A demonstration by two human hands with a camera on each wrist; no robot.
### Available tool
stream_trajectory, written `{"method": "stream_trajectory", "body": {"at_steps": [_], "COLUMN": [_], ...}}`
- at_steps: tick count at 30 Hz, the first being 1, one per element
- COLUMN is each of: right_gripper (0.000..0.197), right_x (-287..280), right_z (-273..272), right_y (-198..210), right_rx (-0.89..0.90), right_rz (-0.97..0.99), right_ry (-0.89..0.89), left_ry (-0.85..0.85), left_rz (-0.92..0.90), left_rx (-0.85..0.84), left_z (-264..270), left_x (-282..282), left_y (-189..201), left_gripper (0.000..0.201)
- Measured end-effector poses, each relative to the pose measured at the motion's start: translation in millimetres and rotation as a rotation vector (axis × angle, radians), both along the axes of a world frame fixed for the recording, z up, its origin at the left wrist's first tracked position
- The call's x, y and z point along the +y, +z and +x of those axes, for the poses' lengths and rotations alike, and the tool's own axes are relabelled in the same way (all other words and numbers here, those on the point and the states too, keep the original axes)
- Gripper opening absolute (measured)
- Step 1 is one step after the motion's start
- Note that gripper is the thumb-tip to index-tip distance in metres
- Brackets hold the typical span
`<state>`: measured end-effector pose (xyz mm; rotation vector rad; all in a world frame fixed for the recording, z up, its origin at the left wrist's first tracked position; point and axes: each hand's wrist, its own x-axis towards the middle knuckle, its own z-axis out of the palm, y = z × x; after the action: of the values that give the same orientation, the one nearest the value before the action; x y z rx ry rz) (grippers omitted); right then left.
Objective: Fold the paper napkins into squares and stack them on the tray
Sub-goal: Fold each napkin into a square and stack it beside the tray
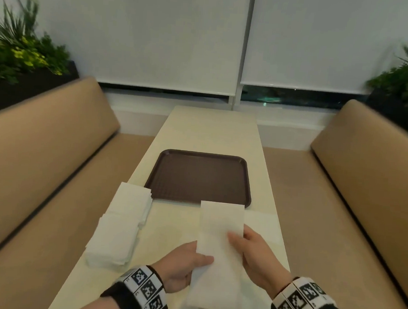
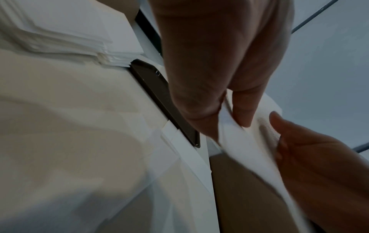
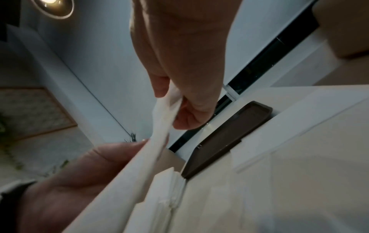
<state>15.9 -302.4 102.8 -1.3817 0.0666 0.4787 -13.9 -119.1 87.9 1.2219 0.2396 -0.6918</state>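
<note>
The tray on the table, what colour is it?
Dark brown. The tray shows best in the head view.

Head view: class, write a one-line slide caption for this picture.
Both hands, left and right, hold a long white napkin above the table, near the brown tray.

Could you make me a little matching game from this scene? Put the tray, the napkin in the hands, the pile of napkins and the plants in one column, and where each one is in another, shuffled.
Things:
1. brown tray
2. held napkin
3. napkin pile
4. plants

Places:
A. on the table's left edge, beside the tray's near left corner
B. behind the bench backs, on both sides
C. mid-table, nothing on it
D. pinched between left hand and right hand

Pairs: 1-C, 2-D, 3-A, 4-B
</note>
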Motion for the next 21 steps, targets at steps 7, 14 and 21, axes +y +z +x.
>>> {"method": "stream_trajectory", "body": {"at_steps": [7,14,21], "right_gripper": [0.031,0.037,0.044], "right_x": [10.8,15.1,22.2], "right_z": [-6.2,-28.9,-34.1], "right_y": [25.5,35.5,15.9], "right_rx": [-0.278,-0.482,-0.75], "right_rz": [-0.284,-0.337,-0.624], "right_ry": [0.046,0.326,0.345], "left_ry": [0.105,0.188,0.225], "left_rz": [-0.098,-0.256,-0.169], "left_rx": [0.054,0.118,0.217], "left_z": [-13.1,-15.1,-10.3], "left_x": [2.6,18.5,25.8], "left_y": [29.5,47.2,42.3], "left_gripper": [0.026,0.024,0.054]}}
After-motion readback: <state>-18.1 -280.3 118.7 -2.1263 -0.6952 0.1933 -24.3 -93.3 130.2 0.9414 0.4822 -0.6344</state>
